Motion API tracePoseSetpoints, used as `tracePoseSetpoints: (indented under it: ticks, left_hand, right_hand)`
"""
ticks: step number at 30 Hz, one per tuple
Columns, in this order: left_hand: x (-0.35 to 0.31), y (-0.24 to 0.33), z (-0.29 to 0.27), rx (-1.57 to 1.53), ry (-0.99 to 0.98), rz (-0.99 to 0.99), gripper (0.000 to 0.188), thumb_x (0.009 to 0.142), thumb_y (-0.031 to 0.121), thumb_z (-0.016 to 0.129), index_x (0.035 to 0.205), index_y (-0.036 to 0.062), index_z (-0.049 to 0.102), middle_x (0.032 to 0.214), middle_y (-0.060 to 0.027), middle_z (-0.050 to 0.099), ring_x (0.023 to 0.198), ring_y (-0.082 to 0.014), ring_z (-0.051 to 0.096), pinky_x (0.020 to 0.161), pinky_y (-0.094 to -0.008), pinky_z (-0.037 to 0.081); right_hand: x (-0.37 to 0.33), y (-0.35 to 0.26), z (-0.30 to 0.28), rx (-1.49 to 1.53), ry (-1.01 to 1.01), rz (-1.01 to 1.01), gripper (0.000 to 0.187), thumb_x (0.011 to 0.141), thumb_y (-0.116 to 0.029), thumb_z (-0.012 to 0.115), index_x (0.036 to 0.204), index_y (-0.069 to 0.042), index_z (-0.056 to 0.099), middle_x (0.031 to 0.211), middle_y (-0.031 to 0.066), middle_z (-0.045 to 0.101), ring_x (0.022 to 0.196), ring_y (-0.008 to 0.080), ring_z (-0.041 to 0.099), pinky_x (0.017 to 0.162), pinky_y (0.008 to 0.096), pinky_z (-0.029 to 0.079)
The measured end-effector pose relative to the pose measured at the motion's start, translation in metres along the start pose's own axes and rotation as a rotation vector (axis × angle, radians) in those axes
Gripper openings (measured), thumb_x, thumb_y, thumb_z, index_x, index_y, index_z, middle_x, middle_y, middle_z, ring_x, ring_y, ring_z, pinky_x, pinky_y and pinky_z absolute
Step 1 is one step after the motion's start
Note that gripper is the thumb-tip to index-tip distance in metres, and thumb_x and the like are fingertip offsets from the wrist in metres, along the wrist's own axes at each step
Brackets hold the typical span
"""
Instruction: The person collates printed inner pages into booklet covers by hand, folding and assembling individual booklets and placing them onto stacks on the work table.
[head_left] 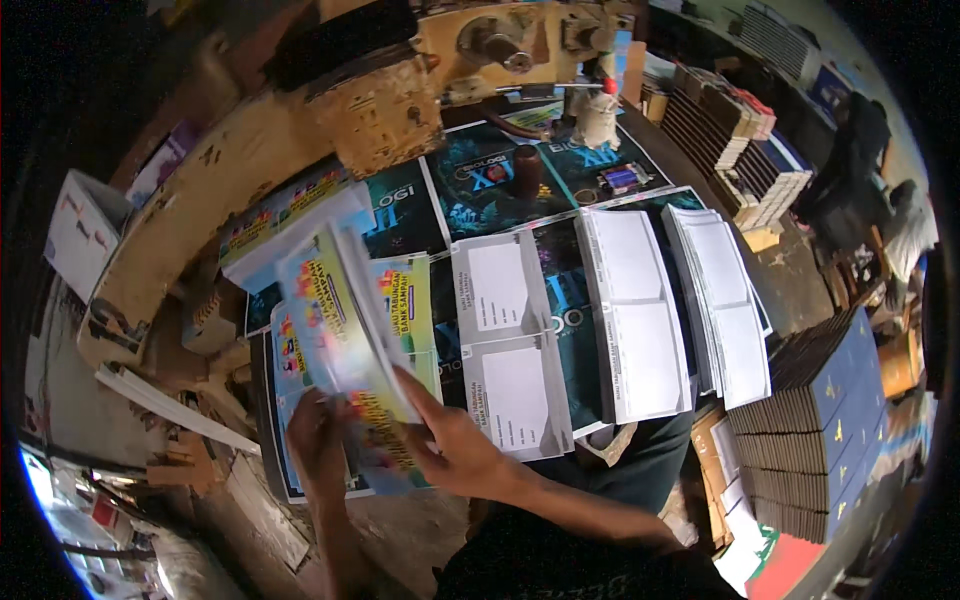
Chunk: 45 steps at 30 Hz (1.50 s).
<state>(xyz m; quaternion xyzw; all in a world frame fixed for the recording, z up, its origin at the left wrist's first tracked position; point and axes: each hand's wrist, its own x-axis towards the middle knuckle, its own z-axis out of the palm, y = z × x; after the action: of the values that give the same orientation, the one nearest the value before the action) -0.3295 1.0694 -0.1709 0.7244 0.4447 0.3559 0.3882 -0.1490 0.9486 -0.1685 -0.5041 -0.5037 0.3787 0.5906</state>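
Observation:
A bundle of colourful printed cover sheets [335, 310], with white inner sheets along its right side, stands tilted and partly blurred between my hands. My right hand [455, 445] grips its lower right edge, thumb and fingers closed around it. At the lower left corner, my left hand [317, 440] is curled against the same bundle; its fingertips are partly hidden. Beneath lie more yellow-and-blue cover sheets [405, 300]. To the right are a row of grey-and-white printed sheets [510, 340], a thicker stack of white form sheets [640, 330] and another fanned stack [720, 300].
Dark teal printed sheets [475, 190] cover the table. A stack of cover sheets [290, 225] sits at the far left. At the back are a heavy worn machine [375, 110], a brown cylinder [527, 170] and a white bottle [598, 118]. Blue-covered books [815, 430] stand piled at right.

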Motion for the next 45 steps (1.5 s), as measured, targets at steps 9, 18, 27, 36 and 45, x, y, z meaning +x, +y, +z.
tracePoseSetpoints:
  ticks: [9, 18, 27, 36, 45]
  left_hand:
    - [0.034, -0.124, -0.057, 0.772, 0.32, 0.091, 0.048, 0.1, 0.026, 0.049, 0.143, 0.0029, 0.047, 0.129, -0.0221, 0.057, 0.111, -0.0382, 0.059, 0.093, -0.0502, 0.047]
    - [0.049, -0.025, 0.019, 0.913, 0.292, 0.517, 0.054, 0.098, 0.032, 0.059, 0.143, 0.0051, 0.046, 0.145, -0.0222, 0.044, 0.133, -0.0393, 0.042, 0.107, -0.0553, 0.037]
    - [-0.046, 0.157, 0.266, 0.185, -0.71, 0.871, 0.054, 0.086, 0.017, 0.072, 0.135, 0.0039, 0.054, 0.135, -0.0206, 0.056, 0.127, -0.037, 0.051, 0.105, -0.0456, 0.042]
    - [-0.066, 0.176, 0.283, 0.161, -0.975, 0.411, 0.066, 0.086, 0.008, 0.073, 0.142, -0.0002, 0.04, 0.108, -0.028, 0.068, 0.101, -0.0286, 0.067, 0.086, -0.0366, 0.051]
    - [-0.055, 0.161, 0.268, -0.267, -0.858, -0.004, 0.049, 0.079, -0.005, 0.078, 0.125, -0.0059, 0.061, 0.09, -0.0152, 0.073, 0.081, -0.0128, 0.067, 0.073, -0.0238, 0.052]
  right_hand:
    - [-0.047, -0.029, -0.144, -0.35, 0.383, -0.078, 0.033, 0.084, -0.004, 0.069, 0.116, 0.001, 0.064, 0.107, 0.0207, 0.068, 0.086, 0.0311, 0.068, 0.078, 0.0376, 0.055]
    - [-0.181, -0.005, -0.322, -1.293, 1.052, 0.359, 0.045, 0.08, -0.02, 0.076, 0.119, -0.001, 0.065, 0.113, 0.0206, 0.067, 0.11, 0.035, 0.058, 0.097, 0.0458, 0.044]
    - [-0.217, -0.012, -0.327, -1.169, 1.226, 0.281, 0.03, 0.074, -0.018, 0.082, 0.093, 0.001, 0.069, 0.093, 0.0143, 0.07, 0.083, 0.0234, 0.066, 0.073, 0.0329, 0.051]
    - [-0.247, -0.031, -0.328, -0.347, 1.139, 0.285, 0.031, 0.086, -0.016, 0.075, 0.111, -0.001, 0.063, 0.089, 0.0066, 0.07, 0.081, 0.0113, 0.062, 0.073, 0.0263, 0.049]
    - [-0.219, -0.046, -0.315, -0.177, 1.209, 0.035, 0.04, 0.088, -0.023, 0.074, 0.12, -0.001, 0.064, 0.098, 0.006, 0.072, 0.083, 0.0113, 0.064, 0.075, 0.0246, 0.051]
